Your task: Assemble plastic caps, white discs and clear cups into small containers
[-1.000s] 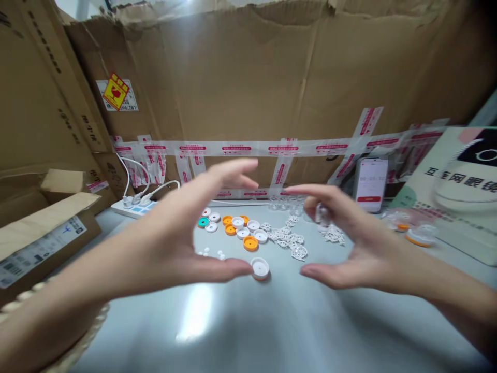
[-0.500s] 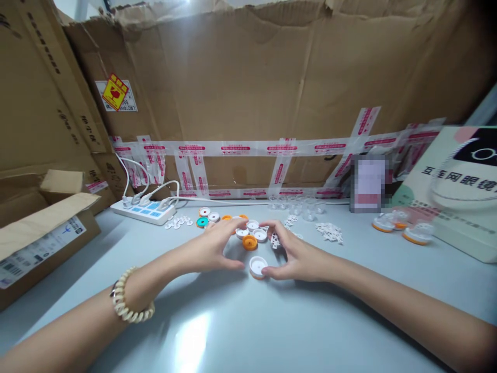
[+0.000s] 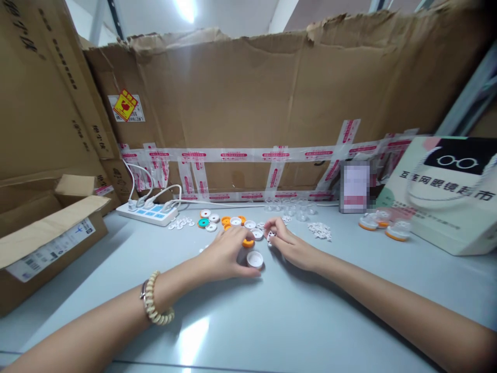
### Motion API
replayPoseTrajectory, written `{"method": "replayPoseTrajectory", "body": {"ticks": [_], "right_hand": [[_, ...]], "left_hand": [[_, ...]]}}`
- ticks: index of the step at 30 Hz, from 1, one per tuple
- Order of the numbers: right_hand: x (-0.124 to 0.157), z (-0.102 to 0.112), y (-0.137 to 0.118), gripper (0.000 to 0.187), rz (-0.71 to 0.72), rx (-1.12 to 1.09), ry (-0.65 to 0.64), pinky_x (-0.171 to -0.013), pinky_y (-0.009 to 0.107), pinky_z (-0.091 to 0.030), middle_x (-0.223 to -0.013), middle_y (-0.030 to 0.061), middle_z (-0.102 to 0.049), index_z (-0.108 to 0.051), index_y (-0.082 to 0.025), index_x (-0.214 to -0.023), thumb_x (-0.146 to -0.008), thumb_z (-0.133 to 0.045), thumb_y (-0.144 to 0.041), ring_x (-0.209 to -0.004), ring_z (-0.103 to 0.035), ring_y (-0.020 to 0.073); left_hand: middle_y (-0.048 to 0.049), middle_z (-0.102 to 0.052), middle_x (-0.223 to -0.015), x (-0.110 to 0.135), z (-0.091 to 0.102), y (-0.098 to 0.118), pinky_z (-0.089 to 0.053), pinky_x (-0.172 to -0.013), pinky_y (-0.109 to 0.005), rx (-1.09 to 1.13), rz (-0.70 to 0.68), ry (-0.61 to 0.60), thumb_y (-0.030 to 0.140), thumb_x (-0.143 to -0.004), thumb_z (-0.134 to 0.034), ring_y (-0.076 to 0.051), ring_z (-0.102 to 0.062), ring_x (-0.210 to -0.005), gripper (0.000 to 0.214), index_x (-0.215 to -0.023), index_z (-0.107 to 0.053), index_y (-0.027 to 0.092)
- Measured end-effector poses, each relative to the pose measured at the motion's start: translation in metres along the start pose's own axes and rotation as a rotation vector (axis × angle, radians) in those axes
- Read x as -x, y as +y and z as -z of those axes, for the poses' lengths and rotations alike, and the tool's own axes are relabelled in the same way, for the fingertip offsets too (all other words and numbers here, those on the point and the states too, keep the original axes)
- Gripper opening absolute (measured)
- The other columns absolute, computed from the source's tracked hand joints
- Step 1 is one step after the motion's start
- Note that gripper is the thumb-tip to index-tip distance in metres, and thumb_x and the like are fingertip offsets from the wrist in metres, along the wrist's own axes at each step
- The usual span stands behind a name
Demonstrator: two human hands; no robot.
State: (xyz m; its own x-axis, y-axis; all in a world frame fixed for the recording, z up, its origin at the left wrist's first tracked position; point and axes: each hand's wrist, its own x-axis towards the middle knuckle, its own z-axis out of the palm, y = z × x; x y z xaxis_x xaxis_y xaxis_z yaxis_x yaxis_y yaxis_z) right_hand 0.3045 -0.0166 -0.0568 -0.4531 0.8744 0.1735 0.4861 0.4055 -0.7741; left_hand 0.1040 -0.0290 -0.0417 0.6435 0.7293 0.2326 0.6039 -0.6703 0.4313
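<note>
A round white cap-like piece lies on the grey table in front of me. My left hand curves around its left side, thumb at the near edge and fingers arched beyond it, apart from each other. Under those fingertips an orange round piece is partly covered. My right hand is closed, pinching a small white plastic part with cutouts between thumb and fingers. Just beyond both hands sit several white and orange round pieces. Whether my left thumb presses on the white cap I cannot make out.
Small white parts are heaped to the right, with clear domes behind. Finished-looking orange-and-white discs stand near a paper bag. A power strip and an open carton are at left; a phone leans at the back.
My left hand has moved right, over to the white cap. My right hand has drawn away from that cap and closed on the small white part. The view has tilted up slightly.
</note>
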Motion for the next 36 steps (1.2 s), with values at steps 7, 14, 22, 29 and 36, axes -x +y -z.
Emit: {"method": "replayPoseTrajectory", "body": {"ticks": [7, 14, 22, 29, 36], "right_hand": [[0.005, -0.009, -0.010, 0.019, 0.092, -0.213, 0.032, -0.077, 0.033, -0.043, -0.091, 0.0031, -0.054, -0.032, -0.022, -0.092, -0.082, -0.047, -0.027, -0.084, -0.053, 0.0152], [0.005, -0.015, -0.017, 0.034, 0.019, -0.575, 0.022, -0.066, 0.029, -0.046, -0.068, -0.0037, -0.063, -0.043, -0.021, -0.088, -0.065, -0.069, -0.027, -0.065, -0.061, 0.0128], [0.006, 0.019, -0.018, 0.028, -0.084, -0.684, 0.358, -0.071, 0.029, -0.049, -0.071, 0.0017, -0.068, -0.063, -0.017, -0.076, -0.056, -0.078, -0.029, -0.066, -0.063, 0.0134], [0.003, 0.036, 0.008, 0.026, -0.151, -0.753, 0.473, -0.074, 0.030, -0.053, -0.075, 0.0035, -0.069, -0.064, -0.019, -0.081, -0.059, -0.077, -0.025, -0.072, -0.066, 0.0160], [0.004, 0.028, 0.010, 0.030, -0.167, -0.752, 0.437, -0.064, 0.026, -0.054, -0.069, 0.0011, -0.068, -0.062, -0.020, -0.090, -0.063, -0.074, -0.022, -0.063, -0.065, 0.0135]], "left_hand": [[-0.0073, -0.058, -0.102, -0.001, 0.005, 0.012, -0.042, -0.084, -0.034, 0.035, -0.040, 0.159, 0.030, -0.073, -0.066, -0.021, -0.054, -0.095, 0.035, -0.101, -0.051, 0.017], [-0.0037, -0.061, -0.089, 0.002, -0.001, 0.016, -0.043, -0.074, -0.028, -0.011, -0.184, 0.201, 0.020, -0.079, -0.058, -0.016, -0.056, -0.082, 0.018, -0.097, -0.055, 0.017], [-0.0060, -0.064, -0.095, -0.012, 0.008, 0.010, -0.045, -0.078, -0.027, -0.095, -0.019, 0.168, 0.032, -0.082, -0.055, -0.017, -0.058, -0.088, 0.023, -0.098, -0.059, 0.015], [-0.0065, -0.063, -0.098, -0.074, 0.007, 0.006, -0.047, -0.083, -0.033, -0.255, 0.038, -0.116, 0.021, -0.084, -0.054, -0.018, -0.058, -0.091, 0.016, -0.097, -0.061, 0.014], [-0.0082, -0.055, -0.114, -0.115, -0.002, -0.006, -0.050, -0.081, -0.038, -0.346, 0.167, -0.356, 0.030, -0.088, -0.051, -0.019, -0.057, -0.096, 0.027, -0.111, -0.054, 0.016]]}}
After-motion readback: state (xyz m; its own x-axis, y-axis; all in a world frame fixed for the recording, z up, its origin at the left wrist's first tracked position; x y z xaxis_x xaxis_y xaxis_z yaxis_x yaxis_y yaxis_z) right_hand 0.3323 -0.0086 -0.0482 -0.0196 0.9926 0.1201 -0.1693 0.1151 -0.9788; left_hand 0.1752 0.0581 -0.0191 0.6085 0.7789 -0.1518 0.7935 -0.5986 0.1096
